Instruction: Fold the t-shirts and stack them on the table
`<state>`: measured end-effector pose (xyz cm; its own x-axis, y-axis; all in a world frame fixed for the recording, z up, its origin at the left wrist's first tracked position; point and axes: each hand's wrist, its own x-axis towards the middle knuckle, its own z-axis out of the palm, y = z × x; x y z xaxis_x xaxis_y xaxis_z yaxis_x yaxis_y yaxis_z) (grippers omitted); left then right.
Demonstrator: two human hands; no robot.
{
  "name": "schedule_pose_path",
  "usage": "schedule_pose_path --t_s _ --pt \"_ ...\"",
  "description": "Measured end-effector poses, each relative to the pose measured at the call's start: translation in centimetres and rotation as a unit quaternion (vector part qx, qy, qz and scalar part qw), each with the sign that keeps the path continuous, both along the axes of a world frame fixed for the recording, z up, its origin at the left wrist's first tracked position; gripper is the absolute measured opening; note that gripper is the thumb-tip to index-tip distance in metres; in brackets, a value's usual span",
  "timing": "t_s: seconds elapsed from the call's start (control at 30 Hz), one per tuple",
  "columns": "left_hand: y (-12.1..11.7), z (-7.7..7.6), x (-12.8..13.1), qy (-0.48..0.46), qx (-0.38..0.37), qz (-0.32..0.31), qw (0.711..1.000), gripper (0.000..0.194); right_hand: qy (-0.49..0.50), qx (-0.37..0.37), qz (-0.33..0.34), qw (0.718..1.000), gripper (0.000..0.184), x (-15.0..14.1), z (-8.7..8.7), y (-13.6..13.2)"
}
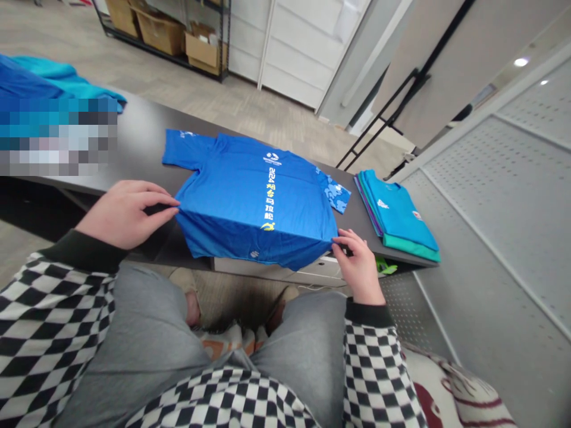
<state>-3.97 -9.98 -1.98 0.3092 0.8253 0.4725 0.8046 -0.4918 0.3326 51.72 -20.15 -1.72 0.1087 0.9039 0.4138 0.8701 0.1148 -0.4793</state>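
A blue T-shirt (241, 190) lies spread across the dark table, its sleeves out to either side and its lower part hanging over the near edge. White and yellow lettering runs down its middle. My left hand (127, 213) pinches the shirt's left side between thumb and fingertips. On the opposite side, my right hand (358, 261) is closed on the fabric near the table's front edge. The cloth between the two hands is drawn into a straight line.
Folded shirts (399, 214) in blue, green and purple are stacked at the table's right end. More blue and teal clothing (57, 77) lies at the left, partly blurred out. A grey perforated panel (504, 208) stands on the right. Cardboard boxes (160, 30) sit on a shelf behind.
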Motion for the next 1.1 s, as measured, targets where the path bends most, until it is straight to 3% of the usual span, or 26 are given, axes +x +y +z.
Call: schedule_pose_path --t_s 0.43,0.63,0.83,1.1 --pt "0.4 0.2 -1.0 -0.002 -0.031 0.009 0.999 0.057 0.007 -0.013 -0.025 1.0 0.03 3.2 -0.4 0.2" --pt "0.1 0.1 -0.5 -0.006 -0.016 0.014 1.0 0.041 0.014 -0.008 -0.028 0.999 0.027 2.3 -0.7 0.1" --pt "-1.3 0.5 2.1 -0.023 0.011 0.006 1.0 0.039 0.01 0.016 -0.011 1.0 0.026 0.2 -0.6 0.0" --pt "-1.0 0.6 3.2 -0.002 -0.044 0.051 0.998 0.032 -0.007 0.009 -0.016 1.0 0.029 0.2 -0.9 0.5"
